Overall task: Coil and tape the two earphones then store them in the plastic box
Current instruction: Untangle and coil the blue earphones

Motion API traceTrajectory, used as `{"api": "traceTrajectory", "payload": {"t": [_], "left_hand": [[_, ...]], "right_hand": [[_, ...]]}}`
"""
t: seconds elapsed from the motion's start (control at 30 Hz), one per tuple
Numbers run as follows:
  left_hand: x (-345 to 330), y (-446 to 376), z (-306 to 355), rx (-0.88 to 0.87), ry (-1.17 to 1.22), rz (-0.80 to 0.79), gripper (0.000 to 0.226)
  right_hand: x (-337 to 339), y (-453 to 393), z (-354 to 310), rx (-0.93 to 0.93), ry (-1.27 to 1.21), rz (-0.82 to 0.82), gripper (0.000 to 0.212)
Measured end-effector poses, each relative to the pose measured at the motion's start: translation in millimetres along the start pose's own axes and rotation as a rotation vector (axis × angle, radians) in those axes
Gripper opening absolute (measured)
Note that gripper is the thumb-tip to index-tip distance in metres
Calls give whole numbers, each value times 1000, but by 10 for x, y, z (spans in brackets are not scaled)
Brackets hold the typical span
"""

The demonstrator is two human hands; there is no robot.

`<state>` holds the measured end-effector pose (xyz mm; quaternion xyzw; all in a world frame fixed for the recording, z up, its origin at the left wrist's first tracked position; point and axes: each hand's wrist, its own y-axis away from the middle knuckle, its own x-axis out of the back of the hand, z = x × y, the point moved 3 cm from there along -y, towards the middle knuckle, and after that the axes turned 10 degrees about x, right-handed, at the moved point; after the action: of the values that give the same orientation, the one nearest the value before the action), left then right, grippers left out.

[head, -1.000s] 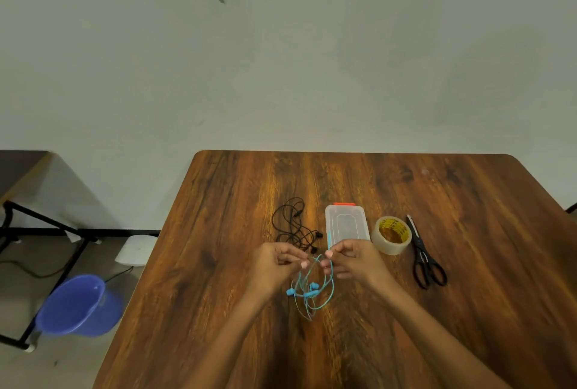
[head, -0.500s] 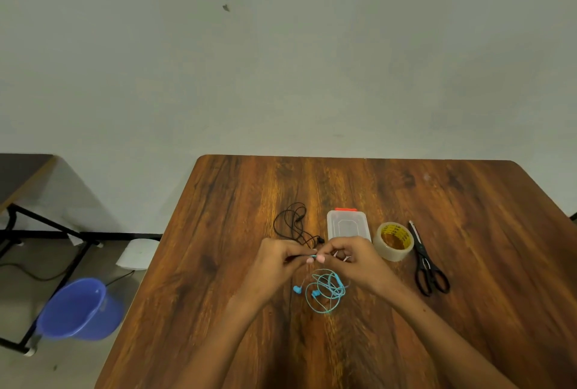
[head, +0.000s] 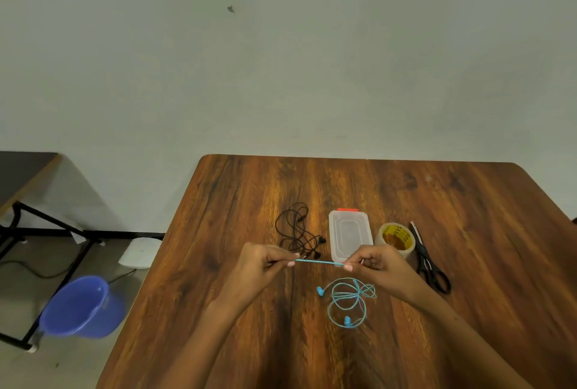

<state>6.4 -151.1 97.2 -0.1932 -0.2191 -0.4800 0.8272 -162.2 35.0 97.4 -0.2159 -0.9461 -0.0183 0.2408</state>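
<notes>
Head view: the left hand (head: 260, 267) and right hand (head: 379, 263) each pinch an end of a taut stretch of the blue earphone (head: 348, 298) cord; its loose loops lie on the worktop (head: 237, 201) just below the right hand. Beyond the hands lie the black earphone (head: 296, 232) and the lidded plastic box (head: 349, 234).

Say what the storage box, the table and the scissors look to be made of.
Plastic box: clear, slightly frosted plastic, the wood showing through, with an orange clasp. Table: glossy wood grain with glare streaks, possibly laminate rather than solid wood. Scissors: black handles, likely plastic; the blades look metal but too small to confirm.
</notes>
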Motion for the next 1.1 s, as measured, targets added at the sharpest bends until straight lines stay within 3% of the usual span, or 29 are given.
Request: {"api": "traceTrajectory", "payload": {"t": [0.13, 0.2, 0.43, 0.67, 0.87, 1.1], "left_hand": [[-71, 22, -42, 41, -87, -90, 57], [-137, -2, 12, 17, -106, -124, 66], [-385, -34, 285, -53, -15, -33, 38], [-336, -1, 323, -102, -56, 22, 18], [-220, 83, 206, -101, -84, 101, 19], [-149, 90, 77, -60, -56, 184, 29]], "right_hand": [[-82, -42, -56, 38, 43, 29, 9], [-143, -92, -107, 56, 72, 10, 11], [-315, -224, -286, 128, 142, -24, 8], [-314, -182, -228, 118, -7, -43, 9], [-112, -49, -56, 32, -82, -15, 4], [93, 3, 92, 21, -67, 50, 12]]}}
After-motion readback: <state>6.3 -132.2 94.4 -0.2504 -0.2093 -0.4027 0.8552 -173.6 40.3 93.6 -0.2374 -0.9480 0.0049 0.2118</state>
